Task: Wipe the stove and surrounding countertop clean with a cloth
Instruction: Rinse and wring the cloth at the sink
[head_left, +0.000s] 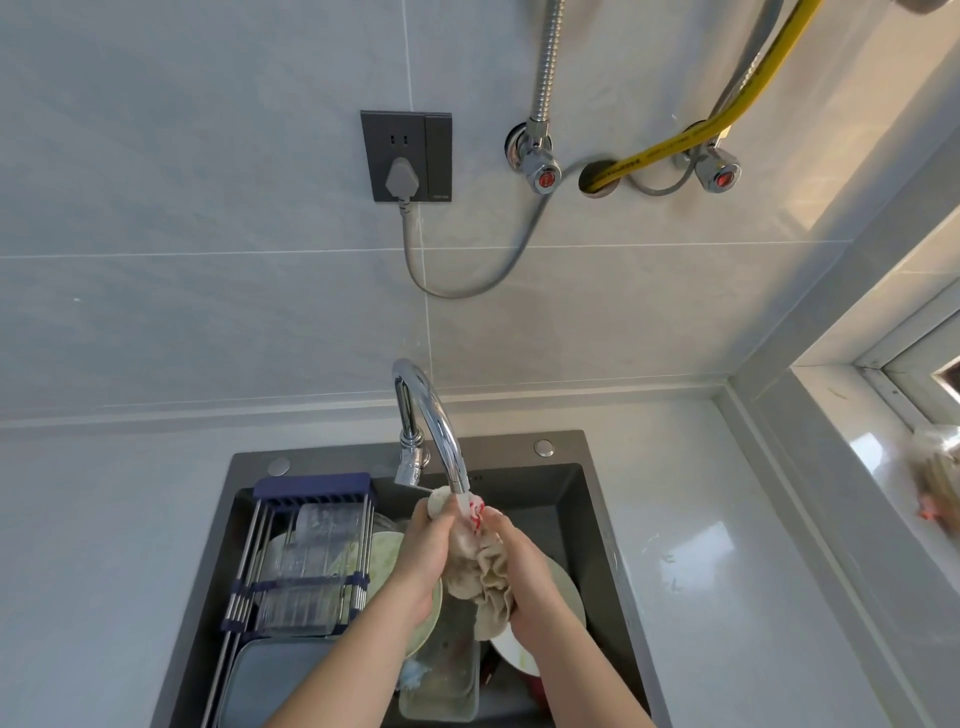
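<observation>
1. Cloth (480, 571): beige, crumpled, with a red-and-white patch at its top; held over the sink (587, 499) directly under the spout of the tap (434, 421), between both hands.
2. Left hand (423, 556): fingers curled round the cloth's left side, gripping it.
3. Right hand (524, 566): fingers curled round the cloth's right side, gripping it.
4. Sink: dark, square, set into the pale desk (727, 545); contains a green plate (384, 561), a white plate (566, 592) and a clear tub (441, 680), all under the hands.
5. Rack (311, 551): metal bars with blue ends, across the sink's left part, carrying clear containers.
6. Wall: grey tiles; dark socket (408, 156) with a grey plug; two valves; a yellow hose (717, 119).
</observation>
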